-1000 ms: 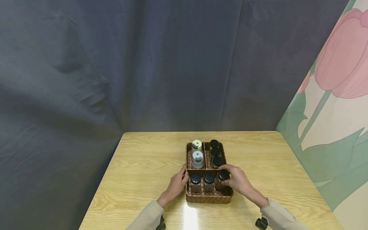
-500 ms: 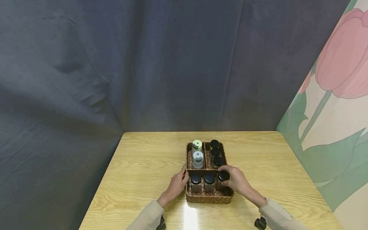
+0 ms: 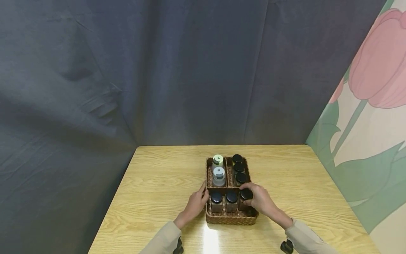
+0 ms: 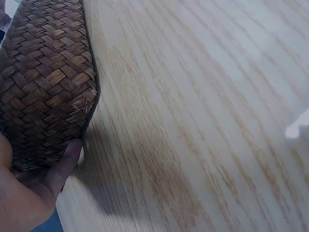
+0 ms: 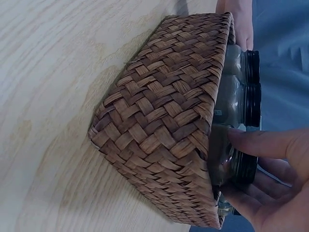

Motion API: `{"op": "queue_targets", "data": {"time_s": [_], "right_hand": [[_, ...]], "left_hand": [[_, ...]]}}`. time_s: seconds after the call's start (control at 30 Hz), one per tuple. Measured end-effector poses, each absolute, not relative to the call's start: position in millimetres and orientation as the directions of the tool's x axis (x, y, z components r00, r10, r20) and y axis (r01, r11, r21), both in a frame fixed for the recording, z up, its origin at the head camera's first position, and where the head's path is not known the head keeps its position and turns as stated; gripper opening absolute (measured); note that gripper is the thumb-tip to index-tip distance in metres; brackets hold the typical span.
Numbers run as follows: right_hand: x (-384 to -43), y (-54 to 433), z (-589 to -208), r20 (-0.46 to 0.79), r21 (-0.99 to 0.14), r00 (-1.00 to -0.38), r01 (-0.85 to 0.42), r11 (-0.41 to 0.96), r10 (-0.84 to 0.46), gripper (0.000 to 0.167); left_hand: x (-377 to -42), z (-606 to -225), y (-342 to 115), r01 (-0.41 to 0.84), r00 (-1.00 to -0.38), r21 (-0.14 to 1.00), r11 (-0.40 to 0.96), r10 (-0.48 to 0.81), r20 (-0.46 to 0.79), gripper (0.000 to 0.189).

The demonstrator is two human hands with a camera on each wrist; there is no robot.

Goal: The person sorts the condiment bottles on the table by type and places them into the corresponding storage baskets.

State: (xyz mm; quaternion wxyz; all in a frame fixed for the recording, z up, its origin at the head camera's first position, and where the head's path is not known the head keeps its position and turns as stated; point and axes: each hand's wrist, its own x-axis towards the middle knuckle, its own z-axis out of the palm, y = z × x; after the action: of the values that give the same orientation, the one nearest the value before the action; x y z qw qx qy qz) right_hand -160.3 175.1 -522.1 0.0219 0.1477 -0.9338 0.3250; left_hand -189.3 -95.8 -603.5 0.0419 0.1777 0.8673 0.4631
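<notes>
A brown woven basket (image 3: 231, 220) with compartments stands on the table. My left hand (image 3: 195, 203) holds its left side, the thumb at the rim and the other fingers along the outer wall; in the left wrist view, a fingertip (image 4: 73, 147) touches the basket's lower edge. My right hand (image 3: 261, 200) grips a black-lidded glass jar (image 5: 222, 152) between thumb and fingers, in the right end of the front compartment. Beside it stand two similar jars, a middle one (image 3: 231, 203) and a left one (image 3: 217, 203). The gripped jar's base is hidden by the basket wall.
In the back left compartment are two white-capped containers, a rear one (image 3: 217, 160) and a front one (image 3: 219, 174). Black-lidded jars (image 3: 239, 167) line the back right compartment. The wooden table (image 3: 158, 176) meets a dark curtain (image 3: 196, 88) behind and a flower-painted wall (image 3: 358, 141) on the right.
Almost nothing differs. The jar in my right hand has shifted very slightly left, towards the middle jar; my left hand stays at the basket's side.
</notes>
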Motion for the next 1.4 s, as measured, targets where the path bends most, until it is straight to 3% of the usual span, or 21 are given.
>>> {"op": "queue_targets", "data": {"time_s": [0.53, 0.83, 1.03, 1.2, 1.4], "right_hand": [[-160.4, 180.5, -516.3, 0.121, -0.626, -0.941, -0.32, 0.711, -0.316, 0.043], [-165.4, 189.2, -504.2, 0.136, -0.627, -0.892, -0.415, 0.659, -0.432, 0.038], [-173.9, 194.5, -500.5, 0.13, -0.612, -0.895, -0.411, 0.675, -0.427, 0.025], [-186.0, 203.5, -503.9, 0.214, -0.548, -0.895, -0.442, 0.71, -0.392, 0.013], [-199.3, 220.1, -503.5, 0.292, -0.496, -0.906, -0.418, 0.761, -0.306, 0.013]], "left_hand": [[-188.0, -599.1, -99.0, 0.254, -0.937, 0.828, 0.5, 0.338, 0.084, 0.058], [-195.9, -597.0, -104.2, 0.281, -0.927, 0.815, 0.506, 0.364, 0.093, 0.058], [-201.7, -592.3, -111.5, 0.351, -0.914, 0.745, 0.567, 0.38, 0.142, 0.052], [-207.6, -586.2, -121.4, 0.427, -0.894, 0.674, 0.602, 0.393, 0.214, 0.038], [-217.7, -574.6, -133.5, 0.53, -0.848, 0.536, 0.657, 0.427, 0.315, 0.024]]}}
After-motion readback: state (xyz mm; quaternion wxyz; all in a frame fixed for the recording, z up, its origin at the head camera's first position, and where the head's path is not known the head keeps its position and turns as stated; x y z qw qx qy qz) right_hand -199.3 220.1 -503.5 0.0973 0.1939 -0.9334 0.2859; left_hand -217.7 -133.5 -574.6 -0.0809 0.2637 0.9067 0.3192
